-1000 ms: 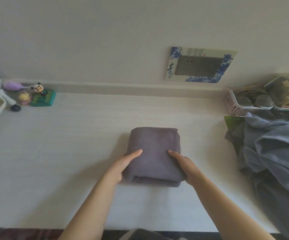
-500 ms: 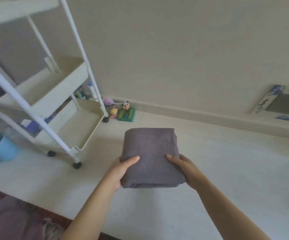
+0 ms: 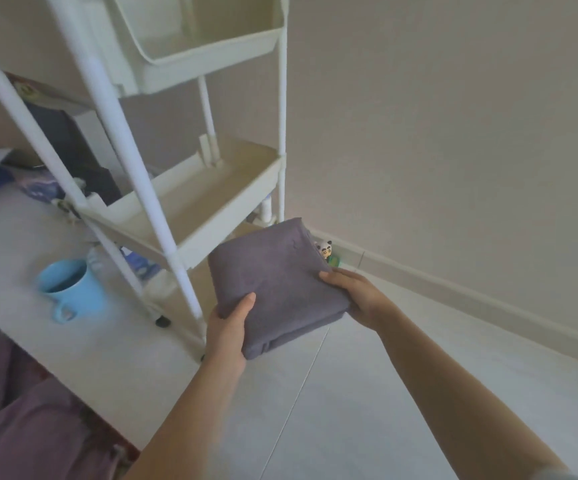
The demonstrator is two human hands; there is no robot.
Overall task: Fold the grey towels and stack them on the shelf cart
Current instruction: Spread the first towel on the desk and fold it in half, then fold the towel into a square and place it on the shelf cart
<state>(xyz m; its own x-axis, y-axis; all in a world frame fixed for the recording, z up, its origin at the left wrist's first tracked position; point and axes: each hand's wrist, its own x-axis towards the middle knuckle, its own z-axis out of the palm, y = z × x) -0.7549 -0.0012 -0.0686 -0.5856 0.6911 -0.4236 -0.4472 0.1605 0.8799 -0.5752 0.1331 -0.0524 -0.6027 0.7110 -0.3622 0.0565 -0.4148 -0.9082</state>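
Head view: the left hand (image 3: 228,329) and right hand (image 3: 356,296) grip one folded grey towel (image 3: 275,282) by opposite edges — held above the white tabletop (image 3: 367,393), just beside the white three-tier shelf cart (image 3: 190,209). One light-blue mug (image 3: 72,289) stands left of the cart; one panda figurine (image 3: 324,250) peeks from behind the towel.

No readable text, label, brand, number or sign anywhere in view; too blurred to tell on the clutter behind the cart.
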